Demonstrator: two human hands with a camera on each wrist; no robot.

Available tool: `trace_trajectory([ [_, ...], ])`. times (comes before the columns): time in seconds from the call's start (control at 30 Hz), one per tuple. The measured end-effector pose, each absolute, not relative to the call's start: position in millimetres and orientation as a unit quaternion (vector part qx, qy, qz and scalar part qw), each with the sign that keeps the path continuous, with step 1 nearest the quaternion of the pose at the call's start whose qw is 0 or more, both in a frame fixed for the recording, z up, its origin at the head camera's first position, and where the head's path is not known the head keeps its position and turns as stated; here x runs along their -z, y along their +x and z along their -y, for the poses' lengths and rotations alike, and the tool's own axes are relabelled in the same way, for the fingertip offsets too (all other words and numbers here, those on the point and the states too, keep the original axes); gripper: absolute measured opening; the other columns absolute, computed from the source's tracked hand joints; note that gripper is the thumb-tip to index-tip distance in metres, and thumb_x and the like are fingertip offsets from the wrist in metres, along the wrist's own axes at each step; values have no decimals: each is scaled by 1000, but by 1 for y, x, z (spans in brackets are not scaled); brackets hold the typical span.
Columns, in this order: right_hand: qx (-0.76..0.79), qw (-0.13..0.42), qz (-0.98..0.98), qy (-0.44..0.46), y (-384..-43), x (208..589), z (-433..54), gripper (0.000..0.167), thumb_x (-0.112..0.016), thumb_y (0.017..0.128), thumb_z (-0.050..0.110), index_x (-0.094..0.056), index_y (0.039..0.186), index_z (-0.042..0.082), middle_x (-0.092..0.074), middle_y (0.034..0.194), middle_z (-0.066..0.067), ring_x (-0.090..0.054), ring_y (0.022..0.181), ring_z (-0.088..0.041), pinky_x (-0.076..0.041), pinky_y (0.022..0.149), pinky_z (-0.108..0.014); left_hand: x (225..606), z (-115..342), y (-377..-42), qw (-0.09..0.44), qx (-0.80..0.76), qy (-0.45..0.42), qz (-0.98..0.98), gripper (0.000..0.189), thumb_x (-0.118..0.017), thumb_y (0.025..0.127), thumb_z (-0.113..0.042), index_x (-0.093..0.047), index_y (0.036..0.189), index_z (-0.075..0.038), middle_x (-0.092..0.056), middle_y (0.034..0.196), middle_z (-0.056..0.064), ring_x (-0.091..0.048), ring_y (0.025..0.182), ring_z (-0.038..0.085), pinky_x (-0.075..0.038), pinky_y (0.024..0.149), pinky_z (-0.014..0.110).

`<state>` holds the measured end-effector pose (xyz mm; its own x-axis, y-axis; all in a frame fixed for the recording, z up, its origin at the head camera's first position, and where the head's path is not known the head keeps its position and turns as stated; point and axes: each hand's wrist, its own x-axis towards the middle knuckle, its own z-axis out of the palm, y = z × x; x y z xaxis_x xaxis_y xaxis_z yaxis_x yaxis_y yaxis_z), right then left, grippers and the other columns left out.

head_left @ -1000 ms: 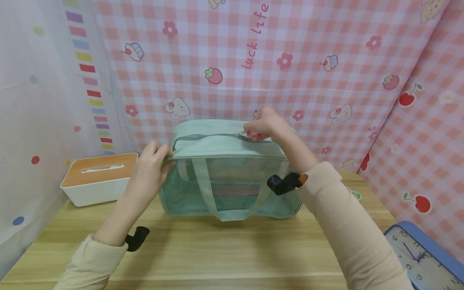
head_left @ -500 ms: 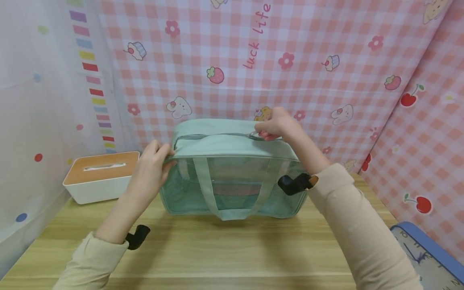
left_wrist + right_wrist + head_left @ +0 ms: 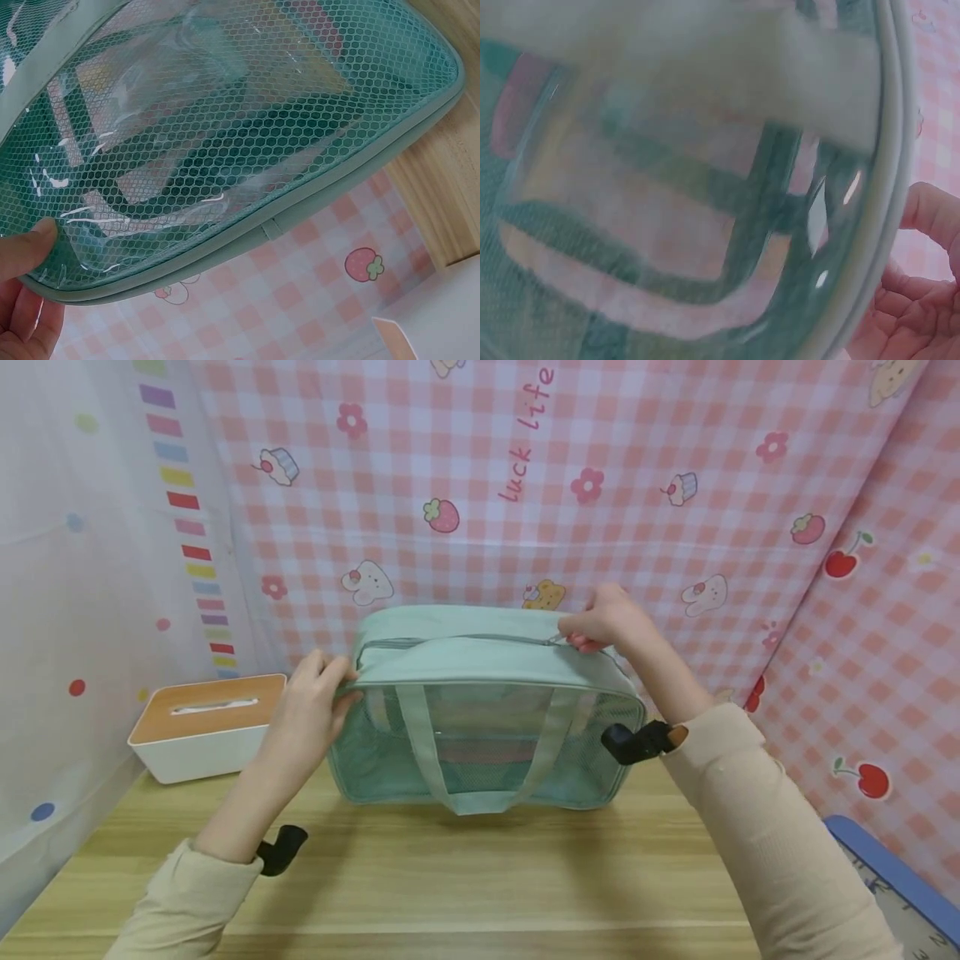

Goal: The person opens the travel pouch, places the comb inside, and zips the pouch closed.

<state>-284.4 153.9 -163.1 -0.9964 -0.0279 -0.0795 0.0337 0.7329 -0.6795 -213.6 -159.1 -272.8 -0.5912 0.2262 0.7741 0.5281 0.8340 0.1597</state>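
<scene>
A mint-green bag [image 3: 465, 664] with see-through mesh sides stands upright on the wooden table, its strap handle [image 3: 422, 735] hanging down the front. Along its top runs a zipper [image 3: 480, 637]. My right hand [image 3: 611, 617] pinches the zipper's pull near the right end of the top. At the upper left corner, my left hand [image 3: 311, 697] grips the bag's edge; in the left wrist view the thumb [image 3: 34, 244] lies on the mesh side with the fingers behind. Something pinkish shows dimly inside the bag. In the right wrist view, the clear panel [image 3: 667, 187] fills most of the picture.
A white tissue box [image 3: 206, 752] with a wood-coloured lid sits left of the bag. A blue-framed clock [image 3: 900, 885] is at the lower right, partly behind the right sleeve. A pink checked cloth [image 3: 480, 460] hangs close behind the bag.
My right hand has moved to the right along the bag's top, drawing the zipper pull with it, and the zipper behind it is drawn together. The left hand keeps its hold on the corner.
</scene>
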Motion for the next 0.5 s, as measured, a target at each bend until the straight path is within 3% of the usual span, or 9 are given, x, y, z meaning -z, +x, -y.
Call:
trace_trajectory([
  [0.13, 368, 31, -929, 6, -283, 165, -168, 19, -57, 83, 11, -43, 72, 4, -54, 50, 4, -52, 42, -2, -52, 51, -18, 271, 159, -213, 394, 189, -212, 874, 19, -71, 74, 5, -55, 84, 1, -45, 75, 12, -45, 67, 24, -39, 58, 32],
  [0.37, 375, 33, -926, 3, -280, 162, -178, 32, -59, 84, 12, -40, 102, -7, -56, 56, 3, -53, 45, -1, -53, 51, -18, 272, 158, -212, 393, 190, -211, 875, 20, -71, 73, 5, -55, 85, 1, -46, 75, 13, -47, 68, 25, -40, 58, 32],
  [0.5, 355, 15, -935, 2, -277, 161, -187, 20, -59, 84, 13, -55, 88, -6, -56, 57, 2, -54, 47, -3, -52, 52, -17, 272, 158, -212, 392, 191, -208, 876, 20, -71, 73, 5, -55, 85, 1, -46, 76, 13, -48, 69, 26, -42, 59, 33],
])
